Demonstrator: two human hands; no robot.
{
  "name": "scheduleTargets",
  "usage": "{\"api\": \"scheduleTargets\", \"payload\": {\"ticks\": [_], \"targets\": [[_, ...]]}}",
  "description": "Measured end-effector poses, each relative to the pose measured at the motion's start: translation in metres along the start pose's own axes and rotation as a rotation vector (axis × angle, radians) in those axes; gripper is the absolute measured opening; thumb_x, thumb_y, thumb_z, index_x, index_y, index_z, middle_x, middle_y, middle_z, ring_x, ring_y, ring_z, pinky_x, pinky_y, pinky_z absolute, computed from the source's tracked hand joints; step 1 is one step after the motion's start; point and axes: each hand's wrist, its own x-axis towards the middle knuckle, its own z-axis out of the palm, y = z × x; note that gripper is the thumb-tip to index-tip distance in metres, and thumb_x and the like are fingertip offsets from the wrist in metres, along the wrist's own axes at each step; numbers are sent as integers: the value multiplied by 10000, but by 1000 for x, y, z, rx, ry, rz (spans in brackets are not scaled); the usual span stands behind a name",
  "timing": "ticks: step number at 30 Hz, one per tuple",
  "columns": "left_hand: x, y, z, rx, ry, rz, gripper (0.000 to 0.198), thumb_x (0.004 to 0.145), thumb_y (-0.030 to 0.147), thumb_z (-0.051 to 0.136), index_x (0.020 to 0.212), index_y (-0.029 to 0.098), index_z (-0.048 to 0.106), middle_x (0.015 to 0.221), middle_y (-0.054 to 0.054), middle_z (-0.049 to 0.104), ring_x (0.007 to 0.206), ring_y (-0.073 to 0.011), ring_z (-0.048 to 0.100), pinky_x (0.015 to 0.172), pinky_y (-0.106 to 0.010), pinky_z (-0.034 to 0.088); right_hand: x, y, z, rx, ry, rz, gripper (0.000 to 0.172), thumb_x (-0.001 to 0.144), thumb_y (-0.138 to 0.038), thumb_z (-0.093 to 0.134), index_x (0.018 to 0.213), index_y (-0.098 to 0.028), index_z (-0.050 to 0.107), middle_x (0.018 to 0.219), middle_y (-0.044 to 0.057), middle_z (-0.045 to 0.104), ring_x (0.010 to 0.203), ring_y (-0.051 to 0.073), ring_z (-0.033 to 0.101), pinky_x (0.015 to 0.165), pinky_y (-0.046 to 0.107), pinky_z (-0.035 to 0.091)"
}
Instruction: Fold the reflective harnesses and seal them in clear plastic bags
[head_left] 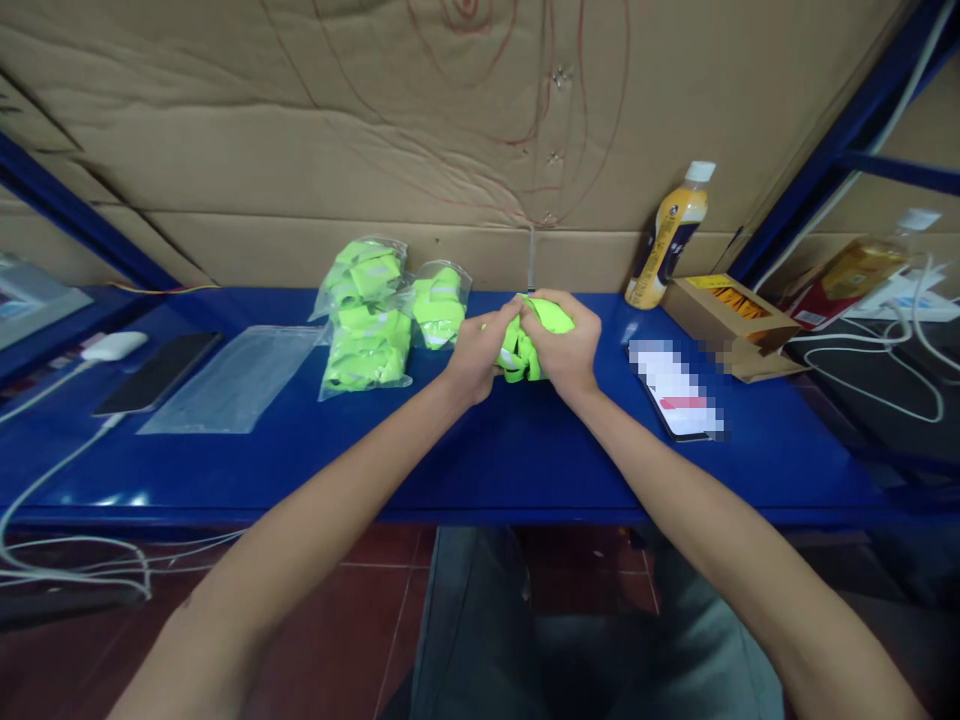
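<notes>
A bundle of neon-green strap or fabric [523,350] is held between both hands above the blue table [517,450]. My left hand [478,357] is closed on its left side, while my right hand [566,340] wraps round its top and right side. Folded loops hang out below the fingers. To the left of my hands, clear bags of similar green material [367,345] are stacked, and a smaller such bag [439,308] stands beside them. Farther left, a flat, clear plastic bag [238,380] lies on the table.
At left are a dark phone [161,373], a white charging case [115,345] and cables. On the right lie a lit phone [675,390], a yellow bottle [670,240] and an open cardboard box [735,320]. A cardboard wall [435,130] rises behind the table.
</notes>
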Motion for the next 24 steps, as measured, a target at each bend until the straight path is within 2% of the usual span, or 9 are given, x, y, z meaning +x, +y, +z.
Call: {"api": "scheduleTargets", "payload": {"ticks": [2, 6, 10, 14, 19, 22, 24], "targets": [[-3, 3, 0, -3, -29, -16, 623, 711, 735, 941, 720, 207, 610, 659, 17, 580, 523, -110, 536, 472, -276, 406, -3, -4, 1, -108, 36, -68, 205, 869, -443, 776, 925, -248, 798, 973, 51, 813, 924, 243, 743, 935, 404, 568], [-8, -5, 8, -44, 23, 154, 665, 725, 774, 910, 661, 210, 563, 635, 26, 525, 547, -102, 504, 486, -269, 398, -5, -7, 3, -226, 88, -39, 223, 889, -472, 758, 905, -253, 790, 967, 54, 819, 923, 253, 735, 955, 418, 559], [-7, -23, 15, -9, 164, 360, 704, 777, 787, 844, 623, 213, 466, 637, 41, 437, 574, -93, 411, 520, -263, 359, -6, -6, 7, -37, 74, 84, 220, 882, -461, 748, 897, -241, 754, 950, 33, 802, 932, 226, 733, 939, 369, 580], [-4, -20, 7, 92, 230, 482, 658, 836, 716, 797, 622, 229, 409, 625, 46, 348, 580, -113, 353, 543, -290, 315, -16, -17, 16, 118, 41, 144, 312, 883, -533, 779, 997, -247, 732, 1043, 34, 790, 978, 213, 738, 941, 347, 605], [-8, -2, -1, 221, 204, 635, 617, 909, 676, 772, 628, 218, 470, 634, 31, 391, 612, -132, 368, 581, -309, 325, -33, -28, 24, 112, 97, 80, 489, 847, -550, 821, 1198, -242, 677, 1200, 66, 746, 1097, 236, 732, 1011, 391, 602], [-13, -9, 3, 288, 240, 670, 614, 957, 710, 723, 680, 221, 477, 648, 31, 427, 632, -141, 399, 611, -311, 347, -28, -23, 23, 116, 144, 69, 495, 790, -556, 878, 1127, -246, 690, 1118, 39, 748, 1025, 221, 726, 969, 389, 611], [-14, -18, 7, 313, 252, 673, 579, 1041, 713, 604, 746, 226, 500, 695, 18, 493, 675, -157, 467, 668, -316, 397, -19, -16, 20, 126, 171, 76, 452, 756, -547, 902, 1024, -239, 708, 1009, 15, 749, 931, 201, 708, 909, 370, 612]]}}
